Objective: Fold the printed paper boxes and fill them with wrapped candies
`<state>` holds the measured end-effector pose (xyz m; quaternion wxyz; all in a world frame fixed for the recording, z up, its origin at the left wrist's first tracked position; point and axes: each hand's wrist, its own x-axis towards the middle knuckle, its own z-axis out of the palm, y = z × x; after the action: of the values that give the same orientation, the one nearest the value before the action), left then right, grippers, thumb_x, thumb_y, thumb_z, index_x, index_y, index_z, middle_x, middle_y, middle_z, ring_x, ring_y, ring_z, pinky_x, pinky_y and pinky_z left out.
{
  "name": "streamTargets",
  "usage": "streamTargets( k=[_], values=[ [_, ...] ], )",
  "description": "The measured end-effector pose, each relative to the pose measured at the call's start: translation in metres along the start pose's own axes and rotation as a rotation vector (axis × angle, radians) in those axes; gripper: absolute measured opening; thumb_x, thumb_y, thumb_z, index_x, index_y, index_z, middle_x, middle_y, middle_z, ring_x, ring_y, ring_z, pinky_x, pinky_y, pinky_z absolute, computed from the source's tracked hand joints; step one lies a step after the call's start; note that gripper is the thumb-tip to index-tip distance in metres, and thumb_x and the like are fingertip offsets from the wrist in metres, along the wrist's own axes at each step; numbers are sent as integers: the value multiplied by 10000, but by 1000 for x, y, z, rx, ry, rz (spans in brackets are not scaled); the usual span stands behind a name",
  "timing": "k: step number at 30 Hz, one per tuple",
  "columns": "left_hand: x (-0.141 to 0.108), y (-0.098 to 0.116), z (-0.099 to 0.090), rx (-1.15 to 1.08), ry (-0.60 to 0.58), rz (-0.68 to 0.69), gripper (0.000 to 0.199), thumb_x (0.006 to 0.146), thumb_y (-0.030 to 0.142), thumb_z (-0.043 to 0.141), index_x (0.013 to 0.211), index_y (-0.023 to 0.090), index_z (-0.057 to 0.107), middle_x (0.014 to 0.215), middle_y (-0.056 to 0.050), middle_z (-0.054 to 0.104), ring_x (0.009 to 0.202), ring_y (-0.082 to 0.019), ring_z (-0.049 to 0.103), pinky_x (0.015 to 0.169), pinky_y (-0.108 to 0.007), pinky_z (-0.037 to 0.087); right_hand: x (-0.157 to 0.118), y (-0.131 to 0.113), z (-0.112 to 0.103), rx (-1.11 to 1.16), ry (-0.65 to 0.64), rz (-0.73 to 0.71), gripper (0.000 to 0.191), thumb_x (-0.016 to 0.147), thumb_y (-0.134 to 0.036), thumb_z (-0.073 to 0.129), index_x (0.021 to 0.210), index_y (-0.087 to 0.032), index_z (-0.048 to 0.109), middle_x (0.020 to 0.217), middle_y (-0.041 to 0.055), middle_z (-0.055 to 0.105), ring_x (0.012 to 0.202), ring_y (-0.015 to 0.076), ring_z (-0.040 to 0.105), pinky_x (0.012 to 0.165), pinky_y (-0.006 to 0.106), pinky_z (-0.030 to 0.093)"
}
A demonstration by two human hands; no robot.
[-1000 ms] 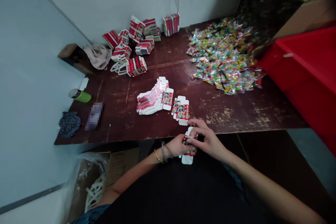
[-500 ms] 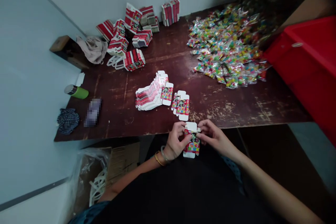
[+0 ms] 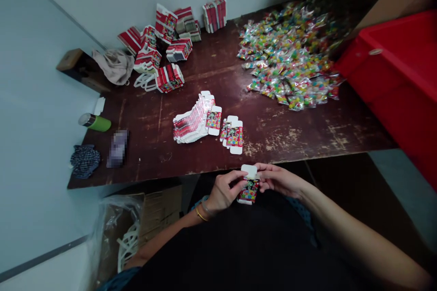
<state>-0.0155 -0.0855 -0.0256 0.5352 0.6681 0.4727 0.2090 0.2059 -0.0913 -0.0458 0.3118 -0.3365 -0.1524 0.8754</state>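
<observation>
A small red printed carton (image 3: 249, 190) with a white flap standing up at its far end is held between both hands, just off the table's front edge. My left hand (image 3: 226, 191) grips its left side, thumb on the printed face. On the other side, the fingers of my right hand (image 3: 276, 177) close on the upper right edge by the white flap. Past the hands, flat printed cartons (image 3: 235, 136) lie overlapping on the table. To their left a fanned row of flattened cartons (image 3: 193, 122) spreads out, one lying face up at its right end.
Clear bags of colourful candy (image 3: 290, 63) are heaped at the back right, beside a red bin (image 3: 389, 63). Bundled cartons (image 3: 170, 78) stand at the back left. A green bottle (image 3: 100, 123) and a checked cloth (image 3: 85, 160) lie on the dark table (image 3: 205, 70) at left.
The carton's near white flap, sticking out before, now looks folded in. My right hand has shifted its fingers to the far flap. The whole view has moved slightly.
</observation>
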Motion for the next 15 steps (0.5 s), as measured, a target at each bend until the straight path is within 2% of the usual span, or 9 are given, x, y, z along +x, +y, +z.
streamTargets(
  k=[6, 11, 13, 15],
  values=[
    [0, -1, 0, -60, 28, 2, 293, 854, 329, 621, 1072, 151, 706, 1000, -77, 746, 867, -188, 686, 802, -274, 505, 2, 7, -6, 12, 12, 2, 224, 778, -223, 750, 969, -148, 662, 787, 7, 669, 647, 84, 642, 690, 226, 590],
    [1, 7, 0, -106, 39, -48, 279, 891, 333, 553, 979, 143, 738, 927, -82, 749, 791, -177, 668, 738, -266, 487, 6, 5, -4, -107, 32, -45, 277, 761, -276, 766, 998, -165, 676, 872, 19, 688, 650, 82, 633, 664, 220, 575],
    [1, 11, 1, -204, 41, -94, 289, 873, 325, 574, 1051, 142, 709, 939, -82, 740, 821, -182, 659, 753, -269, 479, 8, 2, 1, -241, 65, -84, 309, 732, -294, 780, 998, -169, 684, 843, 7, 680, 617, 83, 608, 613, 221, 562],
    [3, 12, 3, -409, 25, -179, 430, 830, 286, 621, 1241, 161, 597, 952, -66, 727, 858, -181, 650, 787, -276, 472, 10, -2, 9, -426, 67, -118, 317, 733, -321, 768, 1002, -170, 696, 834, 12, 676, 630, 105, 605, 580, 234, 545]
  ],
)
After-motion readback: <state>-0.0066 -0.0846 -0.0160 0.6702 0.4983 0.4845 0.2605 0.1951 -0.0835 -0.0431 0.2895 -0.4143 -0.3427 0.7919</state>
